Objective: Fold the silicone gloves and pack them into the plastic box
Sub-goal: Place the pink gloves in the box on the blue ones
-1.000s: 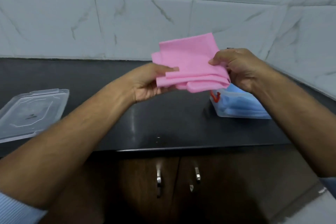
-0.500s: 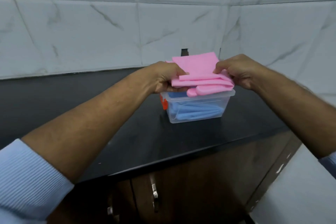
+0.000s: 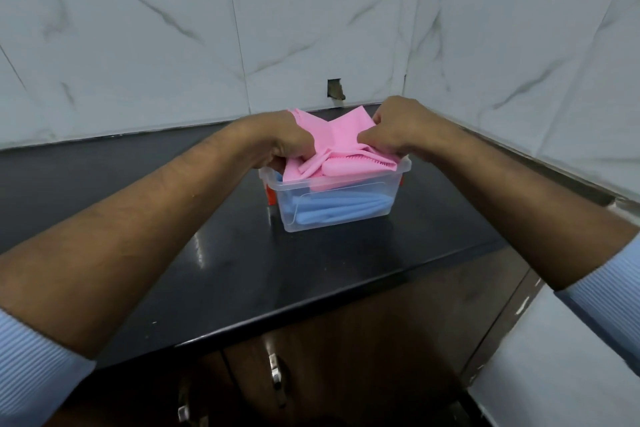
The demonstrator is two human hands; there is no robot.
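Note:
A folded pink silicone glove (image 3: 336, 152) sits in the mouth of a clear plastic box (image 3: 341, 198) on the black counter, its upper half still above the rim. My left hand (image 3: 287, 142) grips its left side and my right hand (image 3: 398, 128) grips its right side, both pressing down. Folded blue gloves (image 3: 341, 210) lie at the bottom of the box, seen through its wall. An orange clip (image 3: 270, 196) shows on the box's left end.
The black counter (image 3: 207, 225) runs left and toward me, ending at a front edge above brown cabinet doors with metal handles (image 3: 277, 374). White marble-look tiled walls meet in a corner just behind and right of the box.
The pink glove has gone from held in the air, to resting on the box's rim, to pushed partly inside. My view has swung right, so the loose lid at the left is out of frame.

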